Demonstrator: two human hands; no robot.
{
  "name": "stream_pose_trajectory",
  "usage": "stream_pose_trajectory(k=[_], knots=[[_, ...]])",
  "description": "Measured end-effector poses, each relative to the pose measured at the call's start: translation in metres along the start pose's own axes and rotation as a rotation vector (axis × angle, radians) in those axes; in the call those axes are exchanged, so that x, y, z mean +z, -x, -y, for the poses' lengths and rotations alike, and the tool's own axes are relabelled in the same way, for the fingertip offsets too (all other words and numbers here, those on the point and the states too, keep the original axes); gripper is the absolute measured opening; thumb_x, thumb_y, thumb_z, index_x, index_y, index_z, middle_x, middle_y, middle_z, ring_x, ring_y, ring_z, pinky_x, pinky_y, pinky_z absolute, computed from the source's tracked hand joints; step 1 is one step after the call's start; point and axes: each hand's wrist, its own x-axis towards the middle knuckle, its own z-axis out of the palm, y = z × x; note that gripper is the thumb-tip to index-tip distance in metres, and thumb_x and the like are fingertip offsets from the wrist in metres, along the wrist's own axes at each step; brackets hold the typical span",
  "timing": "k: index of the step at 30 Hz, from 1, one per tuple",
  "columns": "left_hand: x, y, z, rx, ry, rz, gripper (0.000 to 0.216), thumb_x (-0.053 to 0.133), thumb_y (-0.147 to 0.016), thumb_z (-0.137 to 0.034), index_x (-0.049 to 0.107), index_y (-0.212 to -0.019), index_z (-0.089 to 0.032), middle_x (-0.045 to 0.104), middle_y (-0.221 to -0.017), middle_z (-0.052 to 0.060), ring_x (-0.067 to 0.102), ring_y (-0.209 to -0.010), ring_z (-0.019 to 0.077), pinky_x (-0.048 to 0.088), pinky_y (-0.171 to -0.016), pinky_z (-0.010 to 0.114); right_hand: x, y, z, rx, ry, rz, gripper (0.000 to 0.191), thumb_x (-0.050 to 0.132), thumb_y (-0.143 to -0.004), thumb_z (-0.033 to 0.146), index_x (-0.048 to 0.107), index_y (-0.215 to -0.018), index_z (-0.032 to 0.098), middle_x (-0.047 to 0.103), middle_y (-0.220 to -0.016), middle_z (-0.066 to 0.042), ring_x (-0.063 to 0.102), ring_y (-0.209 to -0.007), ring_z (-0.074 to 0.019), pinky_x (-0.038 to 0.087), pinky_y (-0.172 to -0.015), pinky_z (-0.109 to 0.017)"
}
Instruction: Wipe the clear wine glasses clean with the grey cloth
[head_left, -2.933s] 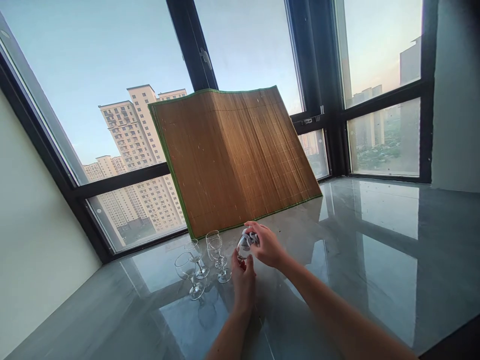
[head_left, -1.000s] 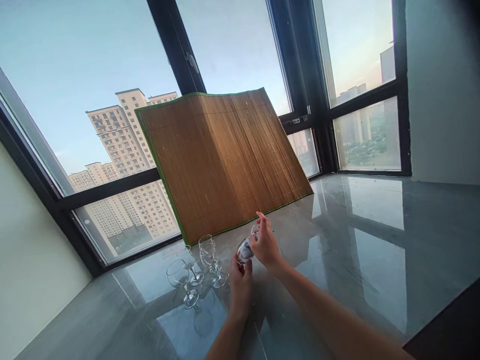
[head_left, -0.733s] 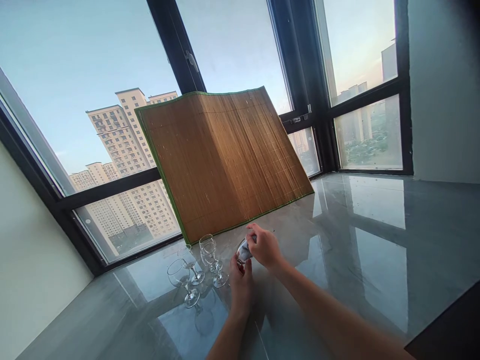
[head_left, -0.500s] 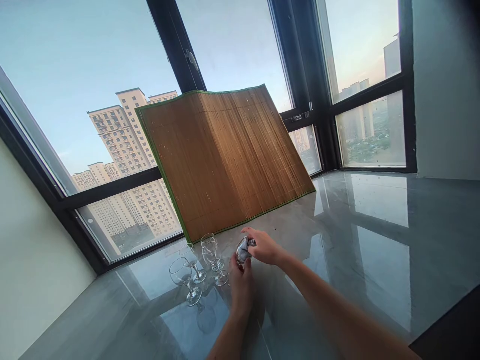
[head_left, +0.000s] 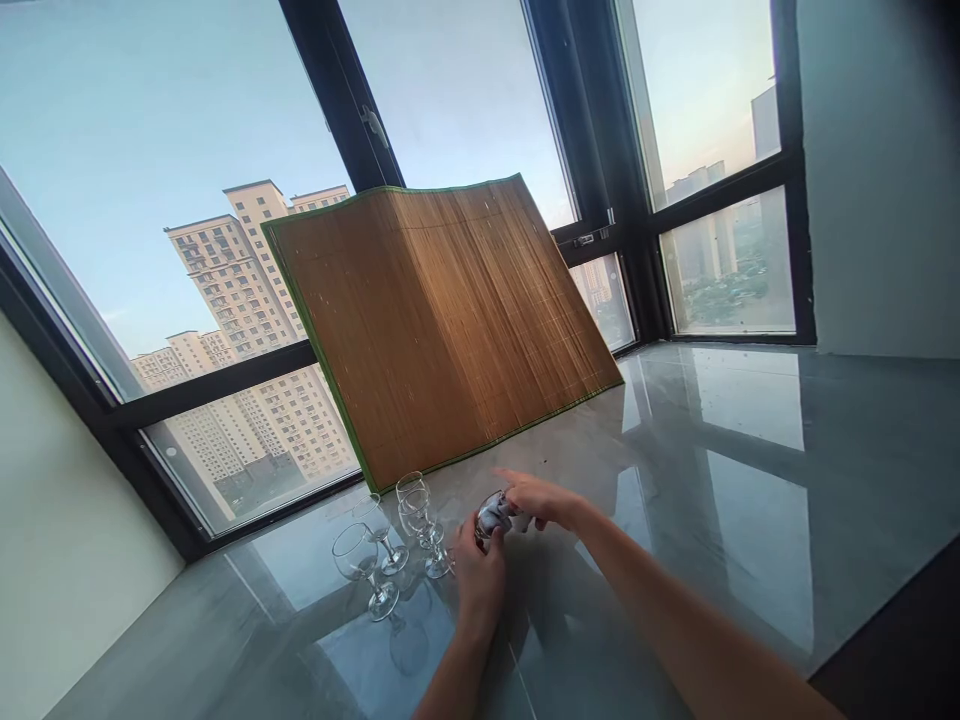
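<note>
My left hand point(head_left: 476, 580) grips a stemmed wine glass point(head_left: 489, 517) from below, above the glossy grey counter point(head_left: 720, 480). My right hand point(head_left: 541, 498) is closed on a small grey cloth point(head_left: 501, 513) pushed into the glass's bowl. Just left of my hands several clear wine glasses stand upright on the counter: the nearest at the front left point(head_left: 362, 567), another behind it point(head_left: 381, 530), and a pair close to my left hand point(head_left: 420, 515).
A brown bamboo mat point(head_left: 442, 320) with a green edge leans against the window frame behind the glasses. Large windows with black frames point(head_left: 225, 378) run along the back. A pale wall point(head_left: 60, 560) closes the left side.
My right hand has turned and dropped lower over the glass's mouth, working the cloth inside. My left hand keeps its hold. The view has shifted a little.
</note>
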Motion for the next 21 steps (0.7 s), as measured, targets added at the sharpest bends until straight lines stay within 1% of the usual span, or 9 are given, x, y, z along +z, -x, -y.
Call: stream_pose_trajectory(k=[4, 7, 9, 11, 13, 17, 19, 21], knots=[[-0.001, 0.0, 0.001, 0.071, -0.053, 0.008, 0.037, 0.056, -0.082, -0.036, 0.068, -0.112, -0.017, 0.068, -0.112, 0.014, 0.061, -0.105, 0.0298, 0.045, -0.096, 0.043, -0.006, 0.002, -0.005, -0.016, -0.121, 0.107, 0.083, 0.056, -0.065, 0.019, 0.041, -0.147, 0.026, 0.063, -0.087, 0.0, 0.057, -0.056, -0.0096, 0.038, -0.05, -0.02], [-0.001, 0.001, 0.002, 0.084, -0.032, 0.015, 0.04, 0.056, -0.082, -0.039, 0.067, -0.112, -0.015, 0.068, -0.112, 0.015, 0.061, -0.106, 0.0296, 0.045, -0.097, 0.042, -0.013, 0.001, -0.01, -0.025, -0.193, 0.195, 0.073, 0.056, -0.065, 0.02, 0.05, -0.138, 0.024, 0.061, -0.083, 0.001, 0.051, -0.049, -0.0069, 0.038, -0.047, -0.02], [-0.002, 0.001, 0.001, 0.081, -0.001, 0.018, 0.041, 0.056, -0.083, -0.042, 0.067, -0.112, -0.015, 0.068, -0.112, 0.015, 0.061, -0.106, 0.0295, 0.045, -0.097, 0.041, -0.017, 0.002, -0.011, -0.059, -0.24, 0.243, 0.069, 0.057, -0.066, 0.02, 0.052, -0.136, 0.024, 0.061, -0.085, 0.001, 0.049, -0.048, -0.0059, 0.037, -0.045, -0.019], [-0.002, 0.002, 0.0, 0.071, 0.038, 0.025, 0.043, 0.056, -0.084, -0.046, 0.067, -0.111, -0.015, 0.069, -0.11, 0.015, 0.062, -0.104, 0.0295, 0.045, -0.095, 0.04, -0.02, 0.004, -0.01, -0.087, -0.266, 0.282, 0.072, 0.059, -0.068, 0.021, 0.05, -0.138, 0.026, 0.061, -0.089, 0.001, 0.049, -0.048, -0.0048, 0.035, -0.043, -0.018], [-0.003, 0.002, -0.001, 0.059, 0.08, 0.035, 0.044, 0.056, -0.084, -0.05, 0.069, -0.107, -0.015, 0.07, -0.108, 0.014, 0.063, -0.102, 0.0296, 0.046, -0.093, 0.04, -0.02, 0.007, -0.008, -0.091, -0.264, 0.3, 0.078, 0.063, -0.068, 0.022, 0.045, -0.143, 0.028, 0.062, -0.092, 0.002, 0.048, -0.047, -0.0038, 0.035, -0.042, -0.016], [-0.005, 0.003, -0.003, 0.048, 0.151, 0.043, 0.046, 0.059, -0.084, -0.054, 0.071, -0.106, -0.016, 0.071, -0.109, 0.014, 0.063, -0.103, 0.0297, 0.045, -0.094, 0.04, -0.019, 0.011, -0.008, -0.1, -0.252, 0.333, 0.091, 0.068, -0.068, 0.022, 0.033, -0.152, 0.032, 0.063, -0.091, 0.003, 0.05, -0.047, -0.0038, 0.038, -0.042, -0.016], [-0.005, 0.003, -0.003, 0.046, 0.177, 0.045, 0.046, 0.06, -0.084, -0.055, 0.071, -0.108, -0.017, 0.071, -0.11, 0.013, 0.063, -0.104, 0.0294, 0.045, -0.095, 0.04, -0.019, 0.011, -0.008, -0.116, -0.265, 0.358, 0.093, 0.069, -0.068, 0.022, 0.032, -0.153, 0.033, 0.063, -0.092, 0.002, 0.05, -0.047, -0.0038, 0.038, -0.041, -0.015], [-0.005, 0.003, -0.004, 0.048, 0.194, 0.056, 0.047, 0.061, -0.084, -0.057, 0.071, -0.108, -0.017, 0.071, -0.111, 0.013, 0.063, -0.104, 0.0292, 0.045, -0.095, 0.04, -0.019, 0.012, -0.008, -0.129, -0.286, 0.368, 0.092, 0.071, -0.067, 0.021, 0.035, -0.151, 0.032, 0.063, -0.092, 0.003, 0.049, -0.047, -0.003, 0.036, -0.04, -0.014]])
